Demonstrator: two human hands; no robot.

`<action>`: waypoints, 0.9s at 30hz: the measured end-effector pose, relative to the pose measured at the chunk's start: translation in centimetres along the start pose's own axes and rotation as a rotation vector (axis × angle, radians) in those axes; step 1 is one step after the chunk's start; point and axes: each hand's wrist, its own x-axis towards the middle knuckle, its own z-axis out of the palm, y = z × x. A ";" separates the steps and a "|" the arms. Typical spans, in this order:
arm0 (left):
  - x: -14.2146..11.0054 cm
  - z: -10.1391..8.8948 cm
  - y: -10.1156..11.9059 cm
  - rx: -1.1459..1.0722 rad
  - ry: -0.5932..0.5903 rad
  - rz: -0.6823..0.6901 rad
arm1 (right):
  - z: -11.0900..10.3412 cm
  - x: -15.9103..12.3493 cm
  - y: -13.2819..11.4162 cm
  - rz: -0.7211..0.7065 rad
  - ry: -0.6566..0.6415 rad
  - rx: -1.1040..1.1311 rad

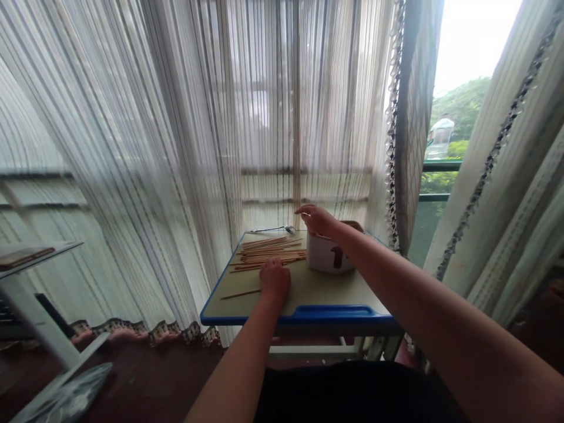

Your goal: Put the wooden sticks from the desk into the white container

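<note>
Several thin brown wooden sticks, which look like chopsticks (pixel 264 254), lie in a loose bunch on the small desk (pixel 247 308). My left hand (pixel 275 279) rests at their near edge with curled fingers, and what is under them is hidden. One separate stick (pixel 240 294) runs up to the side of that hand; I cannot tell if it is gripped. Above the left rim of a white box (pixel 319 252) with a brown mark, my right hand (pixel 318 220) is raised, its fingers bent and apart. A metal spoon (pixel 288 229) lies at the far edge, left of that hand.
Striped sheer curtains (pixel 185 147) hang right behind the desk. The desk has a blue rim with a molded groove (pixel 335 311) at the front. At the left stands a white side table (pixel 48 252). A window opening (pixel 453 135) shows at the right.
</note>
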 end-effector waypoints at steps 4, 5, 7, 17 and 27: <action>0.0 -0.1 0.0 0.005 -0.026 0.006 | -0.8 0.4 -0.7 0.084 -0.085 -0.160; 0.0 -0.2 0.1 0.011 -0.034 0.002 | -1.0 0.4 -0.7 0.101 -0.084 -0.188; 0.0 -0.2 0.2 0.026 -0.047 -0.005 | -1.3 0.3 -0.3 0.126 -0.077 -0.246; 0.3 0.4 0.1 0.038 -0.010 0.007 | -0.9 0.2 0.8 0.109 -0.023 -0.235; 0.2 0.1 0.3 0.052 -0.036 -0.010 | 1.1 -1.0 2.5 0.313 0.076 0.113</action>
